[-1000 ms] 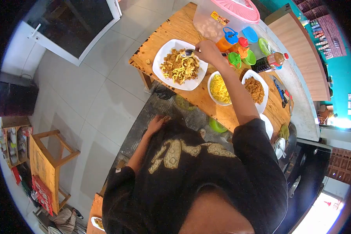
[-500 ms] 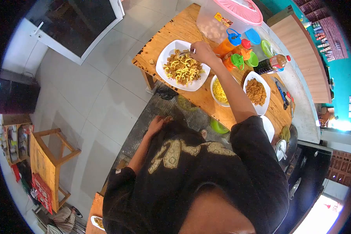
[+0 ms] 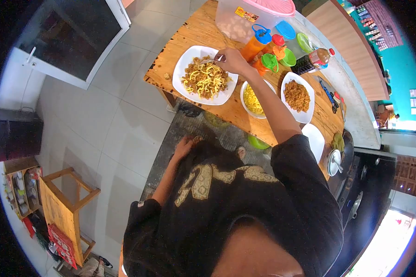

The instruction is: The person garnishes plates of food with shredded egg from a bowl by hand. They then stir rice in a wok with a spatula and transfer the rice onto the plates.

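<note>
Over the right edge of a square white plate point(image 3: 179, 85), my right hand point(image 3: 232, 60) is closed on the handle of a metal utensil point(image 3: 209, 60). Brown food topped with yellow strips point(image 3: 205, 79) lies on that plate, and the utensil's far end touches it. Under my right forearm stands a white bowl of yellow strips point(image 3: 253, 100), partly hidden. Beyond it is a white dish with brown crumbly food point(image 3: 296, 96). My left hand point(image 3: 184, 147) hangs low beside my body, away from the table; its fingers are partly hidden and hard to make out.
On the wooden table point(image 3: 182, 39) stand a pink-lidded tub point(image 3: 240, 21), sauce bottles point(image 3: 255, 42), a dark bottle point(image 3: 312, 61), scissors point(image 3: 330, 100) and an empty white plate point(image 3: 313, 141). A lidded pot point(image 3: 333, 162) is at the right. A wooden stool point(image 3: 62, 203) lies left.
The view has shifted, so the table and its dishes appear further left. My right hand keeps its hold on the utensil over the plate, and my left hand stays low.
</note>
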Tool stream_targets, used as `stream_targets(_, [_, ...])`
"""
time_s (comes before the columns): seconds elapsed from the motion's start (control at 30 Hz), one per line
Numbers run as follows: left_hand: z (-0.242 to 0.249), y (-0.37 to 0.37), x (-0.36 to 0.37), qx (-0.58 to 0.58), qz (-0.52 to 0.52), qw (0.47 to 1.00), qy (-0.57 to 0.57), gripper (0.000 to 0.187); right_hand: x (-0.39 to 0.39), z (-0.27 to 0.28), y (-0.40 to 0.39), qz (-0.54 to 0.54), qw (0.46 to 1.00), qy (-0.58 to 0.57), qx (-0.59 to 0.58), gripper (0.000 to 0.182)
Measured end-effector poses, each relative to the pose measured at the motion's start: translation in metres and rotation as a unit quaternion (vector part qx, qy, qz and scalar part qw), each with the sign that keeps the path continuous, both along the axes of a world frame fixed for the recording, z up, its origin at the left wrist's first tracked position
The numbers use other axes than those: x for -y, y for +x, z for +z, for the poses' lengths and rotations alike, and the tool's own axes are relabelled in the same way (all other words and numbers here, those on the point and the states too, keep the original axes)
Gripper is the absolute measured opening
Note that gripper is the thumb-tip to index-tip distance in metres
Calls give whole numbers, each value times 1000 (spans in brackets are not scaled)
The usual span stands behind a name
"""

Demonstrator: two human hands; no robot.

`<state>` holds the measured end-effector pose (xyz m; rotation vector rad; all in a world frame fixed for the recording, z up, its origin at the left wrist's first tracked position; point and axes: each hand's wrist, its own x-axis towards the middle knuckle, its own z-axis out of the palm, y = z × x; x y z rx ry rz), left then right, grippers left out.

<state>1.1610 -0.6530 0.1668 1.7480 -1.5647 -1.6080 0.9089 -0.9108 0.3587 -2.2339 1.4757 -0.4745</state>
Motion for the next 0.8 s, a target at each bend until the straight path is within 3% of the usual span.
stream_targets(0.07, [22, -3, 6, -22, -14, 999, 36, 54, -1, 0, 0, -26, 999, 33, 29, 27])
stream_targets(0.13, [24, -9, 4, -19, 14, 1000, -11, 42, -5, 9, -6, 0, 999, 24, 38, 28])
stream_targets(0.3, [4, -4, 0, -24, 24, 999, -8, 35, -36, 42, -47, -2, 999, 52, -6, 29])
stream_targets(0.43, [-5, -2, -2, -30, 38, 998, -29, 34, -76, 56, -109, -38, 988, 106, -103, 30])
stream_targets(0.6, [-4, -7, 2, -1, 30, 999, -19, 37, -116, 24, -166, -140, 928, 75, -338, 21])
stream_targets(0.7, [2, -13, 9, 18, -6, 1000, -15, 40, -121, 7, -173, -171, 905, 64, -383, 21])
stream_targets(0.8, [-2, -16, 13, 34, -33, 999, -19, 41, -120, 0, -161, -156, 918, 92, -353, 30])
